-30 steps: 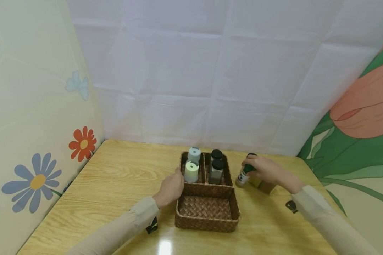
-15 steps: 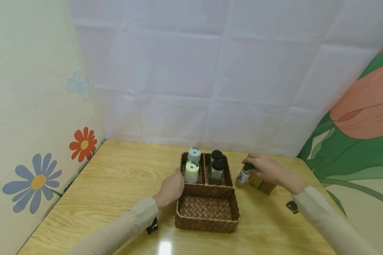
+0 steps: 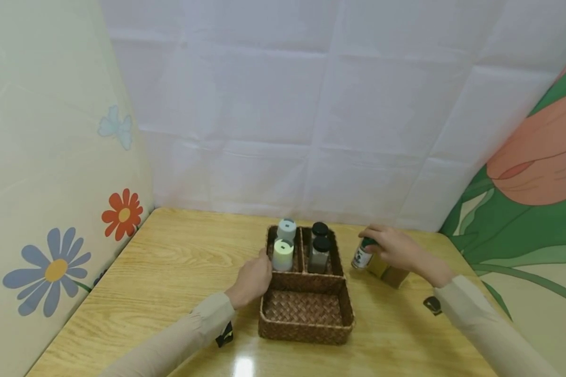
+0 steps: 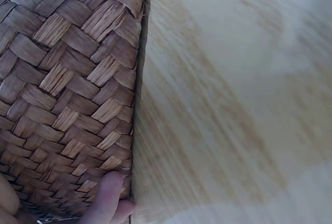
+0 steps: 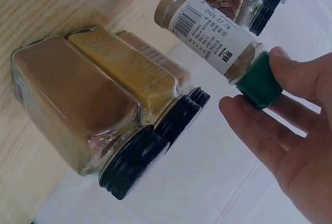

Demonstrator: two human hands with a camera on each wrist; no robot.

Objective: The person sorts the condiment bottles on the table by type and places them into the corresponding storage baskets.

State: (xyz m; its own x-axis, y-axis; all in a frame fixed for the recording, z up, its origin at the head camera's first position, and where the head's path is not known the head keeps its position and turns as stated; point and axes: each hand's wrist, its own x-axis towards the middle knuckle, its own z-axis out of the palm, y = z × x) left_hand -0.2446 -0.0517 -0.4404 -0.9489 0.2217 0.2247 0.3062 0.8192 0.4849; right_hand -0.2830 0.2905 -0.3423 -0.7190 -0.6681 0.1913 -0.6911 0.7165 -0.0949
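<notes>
A woven brown basket (image 3: pixel 306 335) with three compartments stands on the table. My left hand (image 3: pixel 251 278) grips its left side; in the left wrist view a finger (image 4: pixel 106 198) lies against the woven wall. To the right of the basket, my right hand (image 3: pixel 396 250) pinches the green cap of a small spice bottle (image 3: pixel 361 257). The right wrist view shows that bottle's white printed label (image 5: pixel 207 35) and thumb and fingers around the cap. Beside it stand glass spice jars with black lids, one brown (image 5: pixel 78 99) and one yellow (image 5: pixel 124 68), with another behind; the hand partly covers them in the head view.
The basket's back left compartment holds two light-capped containers (image 3: pixel 283 255); its back right one holds two black-lidded jars (image 3: pixel 318 256). A small black item (image 3: pixel 432 305) shows by the right sleeve, another (image 3: pixel 225 335) by the left. A white cloth backdrop (image 3: pixel 273 131) rises behind the table (image 3: pixel 207 246).
My right hand has raised the spice bottle slightly and shifted it a little to the right. A black lid seen behind that hand earlier is now covered. The left hand and basket stay put.
</notes>
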